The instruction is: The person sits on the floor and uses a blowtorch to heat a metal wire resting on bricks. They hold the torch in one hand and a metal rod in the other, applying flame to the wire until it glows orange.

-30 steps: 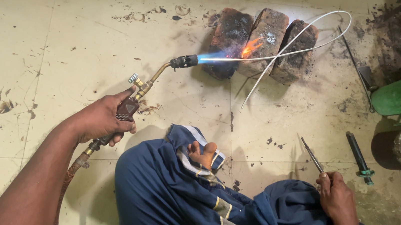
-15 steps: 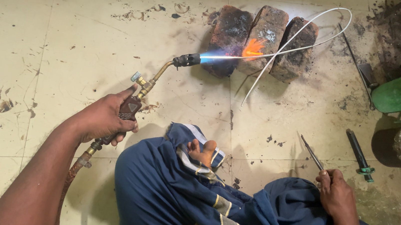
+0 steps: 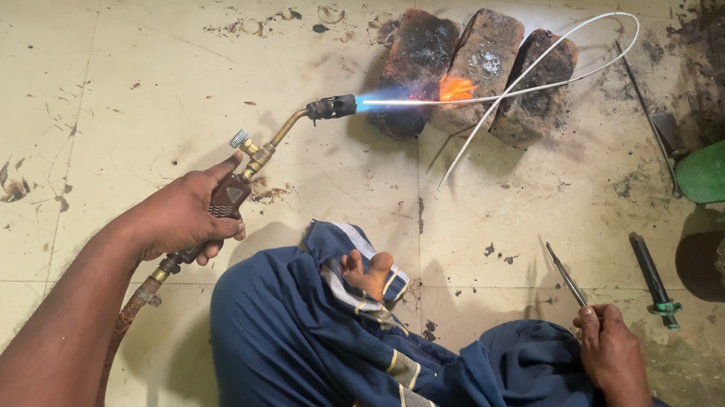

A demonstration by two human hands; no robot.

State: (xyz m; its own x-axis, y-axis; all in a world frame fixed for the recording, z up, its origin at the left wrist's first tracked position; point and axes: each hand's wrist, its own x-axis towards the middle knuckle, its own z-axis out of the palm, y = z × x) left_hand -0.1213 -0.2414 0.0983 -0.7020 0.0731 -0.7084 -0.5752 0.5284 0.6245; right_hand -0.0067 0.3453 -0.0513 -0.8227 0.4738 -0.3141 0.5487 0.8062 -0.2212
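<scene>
While torch (image 3: 299,124) stays aimed, glow (image 3: 457,88) shrinks

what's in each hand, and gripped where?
Left hand: gas torch, gripped by its brown handle. Right hand: thin metal tweezers, pinched at the near end.

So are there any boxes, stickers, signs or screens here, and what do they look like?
No boxes, signs or screens show.
Small badge: a pale triangular mark on the dark brown grip of the torch in the left hand; too small to make out.
Right hand holds thin metal tweezers, unmarked.
</scene>
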